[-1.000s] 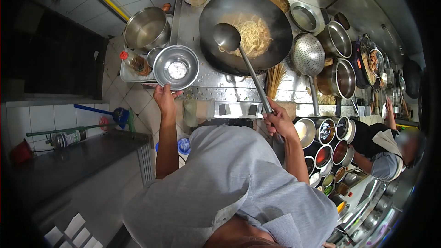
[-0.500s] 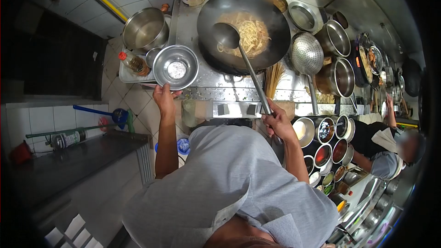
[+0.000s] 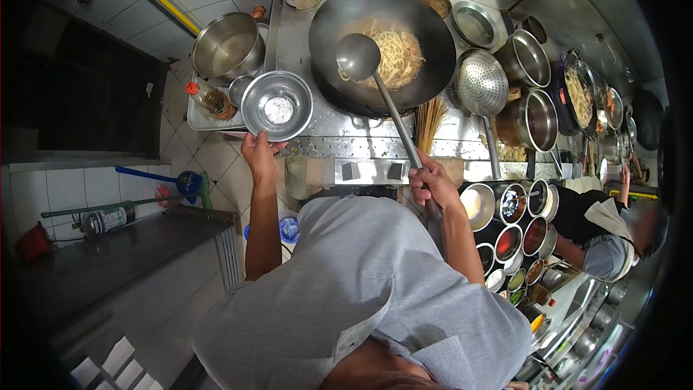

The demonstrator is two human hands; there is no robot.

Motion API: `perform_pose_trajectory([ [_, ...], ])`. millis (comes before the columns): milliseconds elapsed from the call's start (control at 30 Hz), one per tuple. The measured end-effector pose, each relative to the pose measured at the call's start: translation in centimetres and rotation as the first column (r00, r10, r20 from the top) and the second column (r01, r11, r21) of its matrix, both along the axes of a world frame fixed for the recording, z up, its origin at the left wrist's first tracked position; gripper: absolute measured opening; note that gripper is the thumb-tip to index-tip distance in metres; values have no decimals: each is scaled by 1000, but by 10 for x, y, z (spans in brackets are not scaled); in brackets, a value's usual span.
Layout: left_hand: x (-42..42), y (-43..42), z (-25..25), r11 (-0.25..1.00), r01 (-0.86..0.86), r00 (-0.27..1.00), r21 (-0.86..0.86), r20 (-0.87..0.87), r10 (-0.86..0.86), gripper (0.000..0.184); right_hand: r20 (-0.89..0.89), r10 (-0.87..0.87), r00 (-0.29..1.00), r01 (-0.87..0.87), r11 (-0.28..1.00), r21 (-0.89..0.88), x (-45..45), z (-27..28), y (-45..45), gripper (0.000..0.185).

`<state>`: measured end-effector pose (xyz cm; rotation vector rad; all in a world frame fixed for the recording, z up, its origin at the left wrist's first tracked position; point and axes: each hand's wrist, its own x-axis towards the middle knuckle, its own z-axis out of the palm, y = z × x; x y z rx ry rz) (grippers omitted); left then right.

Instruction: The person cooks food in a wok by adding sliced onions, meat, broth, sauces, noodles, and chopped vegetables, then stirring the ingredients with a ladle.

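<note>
My left hand [image 3: 262,153] grips the near rim of a metal bowl [image 3: 296,119], which has nothing but a bright reflection in it. My right hand [image 3: 431,182] is wrapped round the handle of a long ladle [image 3: 401,124]. The ladle's round head hangs over the left part of a dark wok [image 3: 437,50], with its grey back showing. Noodles [image 3: 398,58] in brownish liquid lie in the wok, and light steam rises at its far side. The wok sits on the metal stove top [image 3: 289,43].
A large pot [image 3: 228,45] and a red-capped bottle [image 3: 211,101] stand at the left. Right of the wok are a perforated strainer [image 3: 482,84], a bamboo brush [image 3: 431,124] and metal pots [image 3: 535,121]. Sauce containers [image 3: 508,243] fill the near right, beside another person [image 3: 606,253].
The ladle's head has turned over and lifted slightly, and my right hand has shifted its hold on the handle. At the far right, the other person's pan and hand have moved.
</note>
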<state>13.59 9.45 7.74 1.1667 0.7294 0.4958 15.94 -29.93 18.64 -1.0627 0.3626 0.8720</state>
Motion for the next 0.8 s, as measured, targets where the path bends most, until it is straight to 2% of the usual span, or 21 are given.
perform_pose_trajectory([
  [133,-4,1,-2,1000,-13,1000,-4,-5,13,11,-115,-60,992,70,994,87,6,0,-4,62],
  [200,-4,0,0,1000,-8,1000,-6,-2,8,10,-216,-110,970,158,963,219,8,-4,-7,59],
  [233,-4,-1,2,1000,-10,1000,-7,-3,10,10,-216,-109,970,157,963,219,7,-3,-5,59],
  [300,-4,-1,3,1000,-11,1000,-9,-4,11,10,-53,-39,998,38,999,-18,5,5,1,53],
  [333,-4,-2,2,1000,-11,1000,-12,-12,11,10,-53,-41,998,40,999,-19,7,8,1,53],
  [400,-5,-3,3,1000,-9,1000,-15,-22,8,11,-115,-40,993,50,995,91,10,12,-1,52],
  [533,-4,-4,3,1000,-11,1000,-28,-17,10,13,-171,-78,982,100,987,125,12,2,-6,51],
  [600,-4,-3,2,1000,-11,1000,-28,-20,10,14,-261,-121,958,192,944,268,12,-2,-9,52],
  [733,-6,-3,5,999,-21,1000,-29,-12,20,14,-199,-98,975,150,951,270,5,-5,-12,47],
  [800,-8,-2,4,999,-24,1000,-26,-8,23,14,-146,-125,981,151,970,189,-1,-1,-11,57],
])
